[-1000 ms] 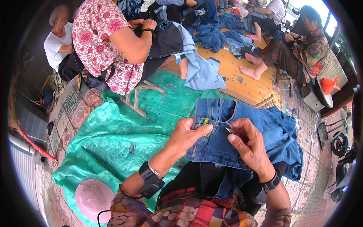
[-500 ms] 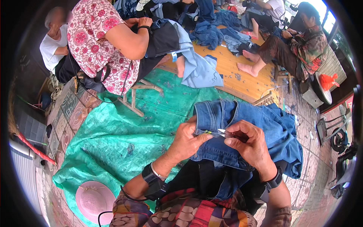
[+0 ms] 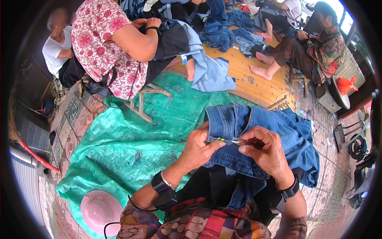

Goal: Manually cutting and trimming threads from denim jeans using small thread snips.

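Since a second ago your hands have drawn closer together over the denim, and the blue jeans (image 3: 254,131) have been gathered up higher on your lap, the waistband now folded toward you. They lie across your knees, spilling to your right over the brick floor.

Your left hand (image 3: 197,149) pinches the folded denim edge between thumb and fingers, pressed tight on the cloth. Your right hand (image 3: 264,149) is closed on a small thread snipper (image 3: 230,141), whose thin metal tip with a yellow-green bit points left, reaching your left thumb at the seam. Both your wrists carry dark bands.

Under and left of the jeans spreads a green tarpaulin (image 3: 131,139), with a pink hat (image 3: 101,207) lying at its near-left corner. Beyond it a person in a pink flowered blouse (image 3: 105,44) sits on a low wooden stool (image 3: 145,99), handling pale blue cloth. Farther back, a wooden platform (image 3: 246,75) bears heaps of more denim, and another person sits at its right end beside an orange plastic object (image 3: 345,84).
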`<state>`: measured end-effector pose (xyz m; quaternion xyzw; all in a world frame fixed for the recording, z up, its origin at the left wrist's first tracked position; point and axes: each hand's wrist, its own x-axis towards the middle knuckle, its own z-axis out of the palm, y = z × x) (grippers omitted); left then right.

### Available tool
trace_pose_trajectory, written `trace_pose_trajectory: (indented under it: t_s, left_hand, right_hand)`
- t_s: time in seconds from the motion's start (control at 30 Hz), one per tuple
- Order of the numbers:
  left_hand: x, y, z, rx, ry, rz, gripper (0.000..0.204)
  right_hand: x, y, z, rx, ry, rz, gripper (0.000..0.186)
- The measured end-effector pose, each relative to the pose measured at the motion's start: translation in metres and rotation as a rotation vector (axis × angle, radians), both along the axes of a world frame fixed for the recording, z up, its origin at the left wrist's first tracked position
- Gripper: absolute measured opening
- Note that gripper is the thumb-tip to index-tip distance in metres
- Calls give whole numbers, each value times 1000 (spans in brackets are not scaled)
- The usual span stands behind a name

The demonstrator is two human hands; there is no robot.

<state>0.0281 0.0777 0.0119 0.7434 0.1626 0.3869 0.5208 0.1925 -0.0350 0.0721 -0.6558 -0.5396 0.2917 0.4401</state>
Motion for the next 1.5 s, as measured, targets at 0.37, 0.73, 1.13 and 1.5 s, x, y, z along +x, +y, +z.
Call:
trace_pose_trajectory:
  t_s: [0.37,0.73,1.13,1.5]
  left_hand:
    - [-6,-4,-4,-517,-3,-62,20]
    - [-6,-17,0,-1191,-186,-202,23]
    - [-4,-22,12,-1340,-194,-283,22]
    - [-3,-26,20,-1177,-139,-229,23]
  right_hand:
    - [0,-2,0,61,358,33,13]
    - [-8,-13,-3,286,-408,40,28]
    - [-12,-13,-1,450,-736,1,28]
    - [2,-18,-13,-10,732,-23,10]
